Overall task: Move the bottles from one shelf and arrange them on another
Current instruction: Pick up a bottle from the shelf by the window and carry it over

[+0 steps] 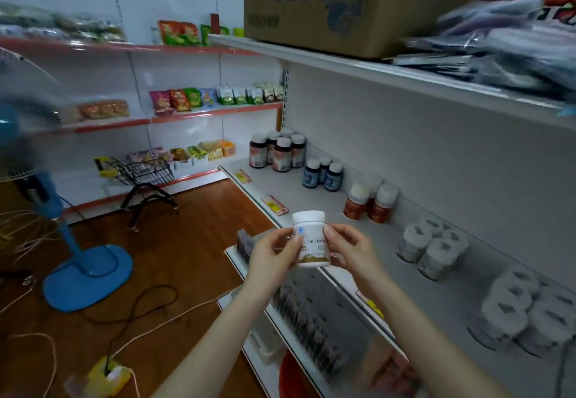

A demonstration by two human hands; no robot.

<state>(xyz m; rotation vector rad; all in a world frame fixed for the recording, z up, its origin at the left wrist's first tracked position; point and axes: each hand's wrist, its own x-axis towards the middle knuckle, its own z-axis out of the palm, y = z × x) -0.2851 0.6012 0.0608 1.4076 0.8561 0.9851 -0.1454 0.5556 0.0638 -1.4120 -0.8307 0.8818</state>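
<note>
Both thumbs press on the label of a white bottle [310, 229], one from each side. The left hand [271, 254] and right hand [350, 249] curl round it, and the other fingers are hidden behind it. The bottle stands upright in the air, cap up, long axis vertical, label towards the camera. It is held just off the front edge of the grey shelf [299, 193], touching nothing but the hands. The small print on the label is too fine to read, and the thumbs cover its side edges.

On the shelf, from far to near, stand brown bottles [282, 154], blue bottles [322, 173] and red-label bottles [369, 202]. Next come two groups of pale bottles [431, 248], so smeared by blur that I cannot tell how they stand. Yellow price tags [276, 204] sit on the shelf's front lip. A lower shelf [311, 329] carries dark rows that are too blurred to identify.

On the board overhead are a cardboard box [327, 4], cut off by the top edge, and blurred dark packets [511, 45]. The floor [187, 241] is brown wood, with cables lying across it, a blue fan [84, 273] cut off at the left, and a small cart [140, 173]. Snack bags [215, 96] line red-edged wall shelves.
</note>
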